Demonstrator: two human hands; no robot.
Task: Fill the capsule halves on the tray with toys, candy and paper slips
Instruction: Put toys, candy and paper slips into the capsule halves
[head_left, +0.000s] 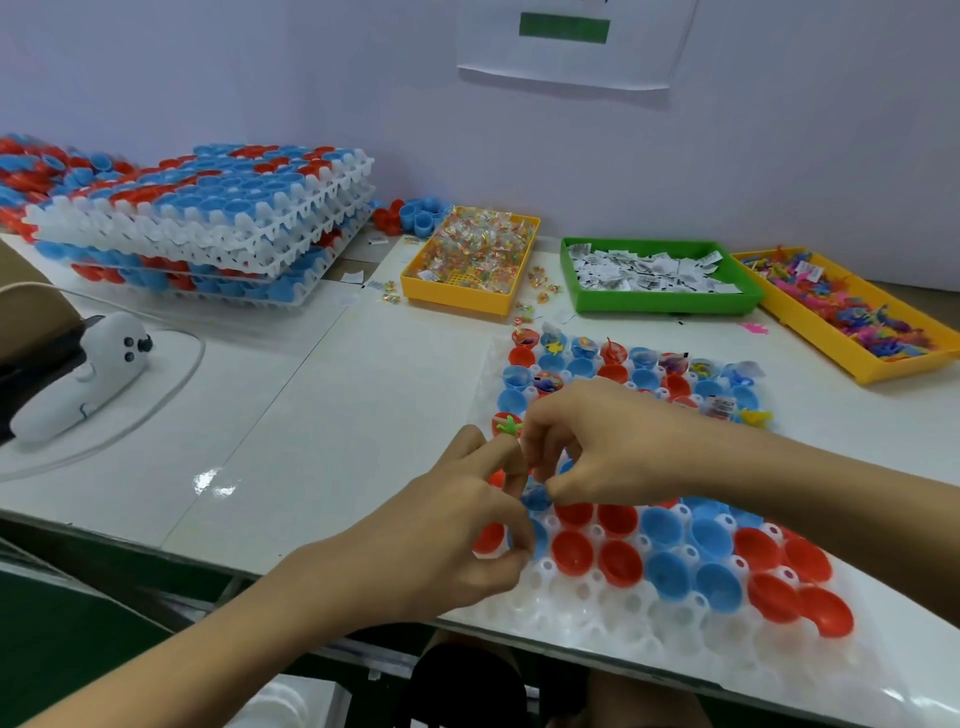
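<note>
My curled fingers (511, 457) pinch a small green rubbery star-shaped toy (509, 427) just above the red plastic capsule half (500, 422), ready to drop it in.

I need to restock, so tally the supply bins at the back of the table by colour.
Yellow bins: 2, the candy bin and the toy bin
Green bins: 1, the paper slip bin
Total: 3

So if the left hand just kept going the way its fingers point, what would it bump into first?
Probably the right hand: the left hand points up-right at it, fingertips almost meeting over the tray. Depth is unclear.
</note>
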